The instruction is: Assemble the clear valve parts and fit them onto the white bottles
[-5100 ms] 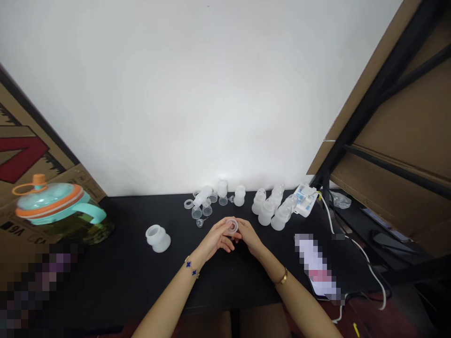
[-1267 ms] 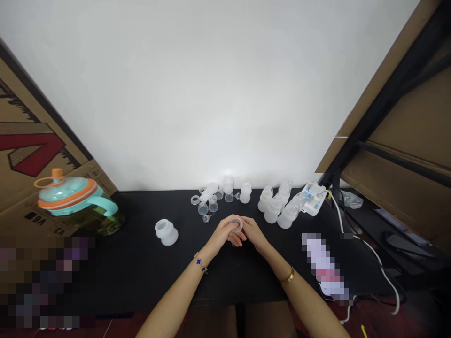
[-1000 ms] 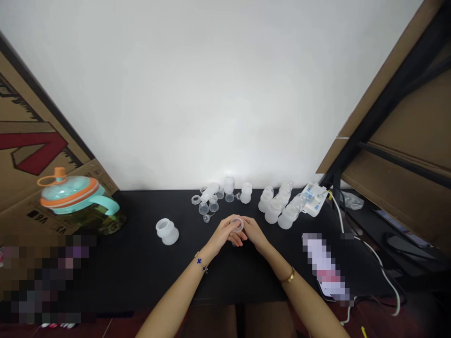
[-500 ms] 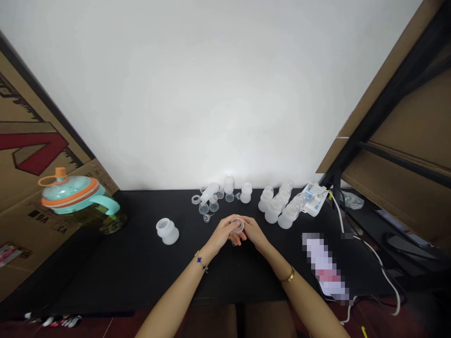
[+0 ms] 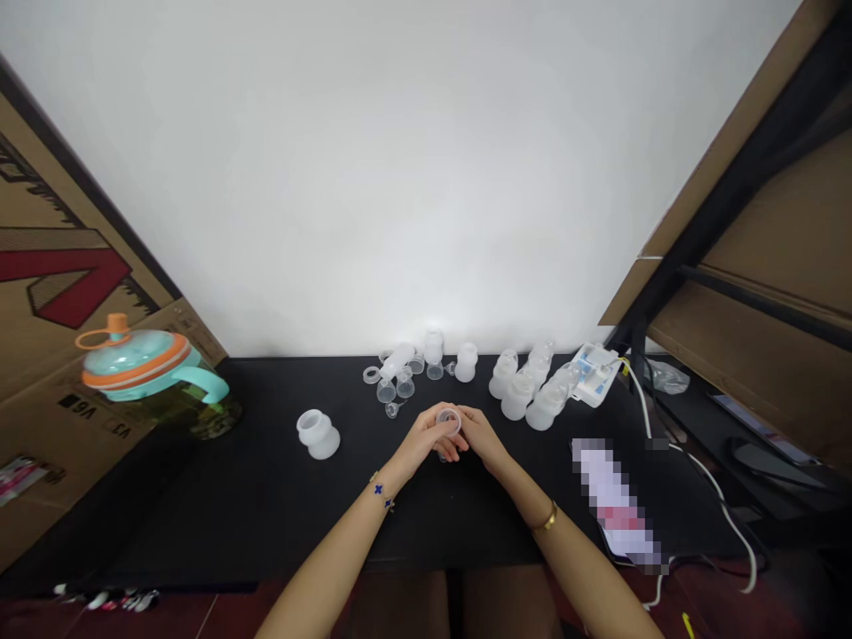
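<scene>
My left hand (image 5: 424,439) and my right hand (image 5: 482,437) meet over the black table. Between them is a translucent bottle collar ring (image 5: 451,413), its round opening facing up. My left thumb lies across the ring, and my right fingers close on its right side. Something clear shows faintly below the fingers, too hidden to name. An uncapped white bottle (image 5: 323,440) stands to the left. Beyond my hands lie loose collar rings (image 5: 371,375), clear caps (image 5: 385,390) and a nipple (image 5: 392,409). Several bottles with clear tops (image 5: 516,398) stand to the right.
A big jug with a turquoise lid (image 5: 137,362) stands at the left by a cardboard box (image 5: 99,453). To the right are a blurred-out phone (image 5: 616,506), a white power strip (image 5: 595,374) and a white cable (image 5: 722,506). A white wall (image 5: 426,177) rises behind the table.
Both hands stay in place around the collar ring. The ring has tilted slightly and the left thumb has shifted a little on it. The whole view has moved very slightly.
</scene>
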The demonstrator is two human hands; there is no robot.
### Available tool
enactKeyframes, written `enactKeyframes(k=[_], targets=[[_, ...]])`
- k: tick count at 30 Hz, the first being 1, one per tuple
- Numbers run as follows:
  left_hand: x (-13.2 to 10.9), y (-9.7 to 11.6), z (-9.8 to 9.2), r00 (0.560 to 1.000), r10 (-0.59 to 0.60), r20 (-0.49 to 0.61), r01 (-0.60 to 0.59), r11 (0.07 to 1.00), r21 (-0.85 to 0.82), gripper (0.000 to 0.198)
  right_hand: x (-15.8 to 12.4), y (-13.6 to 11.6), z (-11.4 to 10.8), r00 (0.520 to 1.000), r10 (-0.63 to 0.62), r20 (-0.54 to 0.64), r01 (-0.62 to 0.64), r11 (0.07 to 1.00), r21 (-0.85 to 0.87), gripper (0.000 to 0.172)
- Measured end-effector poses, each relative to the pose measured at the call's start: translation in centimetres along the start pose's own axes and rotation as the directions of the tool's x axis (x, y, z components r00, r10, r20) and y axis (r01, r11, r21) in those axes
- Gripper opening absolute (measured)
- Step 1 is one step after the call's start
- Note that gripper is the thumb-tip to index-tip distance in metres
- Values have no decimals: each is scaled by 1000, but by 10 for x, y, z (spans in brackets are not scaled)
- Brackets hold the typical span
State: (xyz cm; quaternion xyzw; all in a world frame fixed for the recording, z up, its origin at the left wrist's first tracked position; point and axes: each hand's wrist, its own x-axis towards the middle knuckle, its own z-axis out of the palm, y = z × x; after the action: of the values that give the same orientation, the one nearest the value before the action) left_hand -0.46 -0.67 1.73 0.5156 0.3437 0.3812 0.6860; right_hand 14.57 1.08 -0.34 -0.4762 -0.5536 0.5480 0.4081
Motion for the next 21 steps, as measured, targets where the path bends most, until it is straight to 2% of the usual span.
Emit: enactKeyframes(k=[14,21], targets=[[0,1,2,998,56,25,-57,998,37,38,-6,-11,4,998,56,15,-56,998,32,44],[-1,1,3,1000,29,9,-30,1000,9,38,0,-5,2,1000,1,-24,0,1000,19,48]])
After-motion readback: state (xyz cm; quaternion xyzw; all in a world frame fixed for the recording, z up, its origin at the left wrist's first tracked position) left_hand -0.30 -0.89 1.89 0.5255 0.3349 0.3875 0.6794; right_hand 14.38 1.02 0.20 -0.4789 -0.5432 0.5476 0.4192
